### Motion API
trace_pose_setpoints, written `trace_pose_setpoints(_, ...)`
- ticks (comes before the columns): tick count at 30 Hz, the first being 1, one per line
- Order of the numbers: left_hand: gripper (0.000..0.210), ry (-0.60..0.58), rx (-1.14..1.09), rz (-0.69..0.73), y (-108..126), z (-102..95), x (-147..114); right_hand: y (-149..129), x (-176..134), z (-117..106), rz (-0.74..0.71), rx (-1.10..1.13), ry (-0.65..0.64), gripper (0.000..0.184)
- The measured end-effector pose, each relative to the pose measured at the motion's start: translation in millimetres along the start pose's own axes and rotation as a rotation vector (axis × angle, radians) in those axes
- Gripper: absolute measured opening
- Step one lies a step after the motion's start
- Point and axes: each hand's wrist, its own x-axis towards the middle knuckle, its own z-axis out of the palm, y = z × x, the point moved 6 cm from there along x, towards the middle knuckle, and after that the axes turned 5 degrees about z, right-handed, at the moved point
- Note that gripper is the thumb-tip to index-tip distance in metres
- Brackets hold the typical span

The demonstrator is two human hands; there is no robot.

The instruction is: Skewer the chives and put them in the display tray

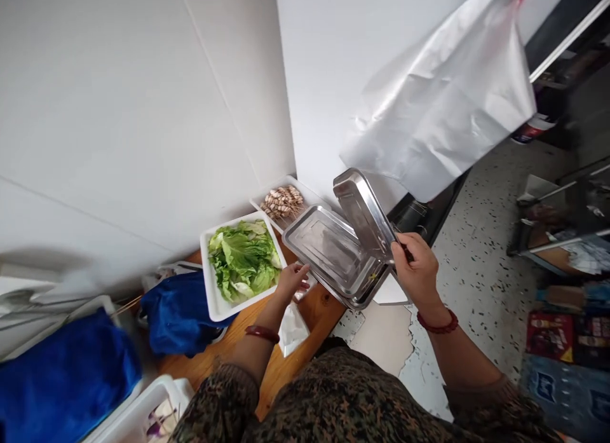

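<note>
My right hand [415,265] grips the near end of a shiny rectangular metal tray [362,208], which is tilted up on edge. Below it lies another metal tray [324,246], roughly level, with a further metal rim showing under its near edge. A small yellow-green scrap sits at its near right corner. My left hand [291,281] is at this lower tray's left rim, its fingers closed about the edge; the fingertips are partly hidden. Just left of that hand stands a white tub of green lettuce leaves [245,258].
Behind the metal trays, a white tray holds skewered brown-and-white pieces [282,203]. Blue cloths [183,313] cover containers on the left of the wooden table [267,341]. A big clear plastic bag [443,106] hangs at the upper right. Boxes [550,335] stand on the speckled floor.
</note>
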Motion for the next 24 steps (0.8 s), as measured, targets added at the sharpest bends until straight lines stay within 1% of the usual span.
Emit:
trace_pose_setpoints(1,0.039,-0.014,0.007,-0.022,0.7,8.7,6.6,2.6,-2.9,-3.8,0.016,-0.004,0.005,0.019)
trace_pose_setpoints(3,0.037,-0.008,0.025,-0.041,2.3,19.8,15.4,7.9,-9.2,-9.4,0.047,-0.003,0.010,0.020)
trace_pose_setpoints(5,0.032,0.033,0.042,-0.036,4.3,24.1,19.4,12.3,-15.0,-13.7,0.067,-0.003,0.018,0.019)
trace_pose_setpoints(8,0.026,0.132,0.037,-0.013,7.0,24.0,18.6,16.1,-19.8,-18.9,0.050,-0.028,0.047,0.017)
trace_pose_setpoints(11,0.021,0.254,-0.044,0.016,11.3,21.8,12.8,17.5,-19.9,-19.2,-0.040,-0.068,0.078,0.015)
trace_pose_setpoints(13,0.016,0.315,-0.130,0.037,15.6,21.3,7.1,17.1,-18.8,-14.8,-0.126,-0.095,0.070,0.018)
trace_pose_setpoints(16,0.004,0.324,-0.285,0.057,22.3,20.3,-3.9,14.9,-16.3,-4.4,-0.230,-0.126,0.027,0.024)
trace_pose_setpoints(17,0.006,0.310,-0.334,0.063,24.2,18.0,-8.8,13.8,-15.0,-1.3,-0.250,-0.132,0.019,0.025)
trace_pose_setpoints(19,0.011,0.286,-0.415,0.077,26.2,6.7,-21.6,11.9,-12.0,4.5,-0.266,-0.137,0.005,0.027)
trace_pose_setpoints(20,0.013,0.288,-0.446,0.087,25.8,-3.3,-29.6,11.3,-10.6,7.7,-0.265,-0.138,-0.006,0.027)
trace_pose_setpoints(22,0.016,0.333,-0.498,0.111,21.3,-32.5,-48.4,11.6,-9.4,15.7,-0.254,-0.142,-0.044,0.028)
trace_pose_setpoints(24,0.019,0.402,-0.532,0.131,12.2,-68.8,-69.3,13.1,-12.1,27.0,-0.244,-0.153,-0.105,0.028)
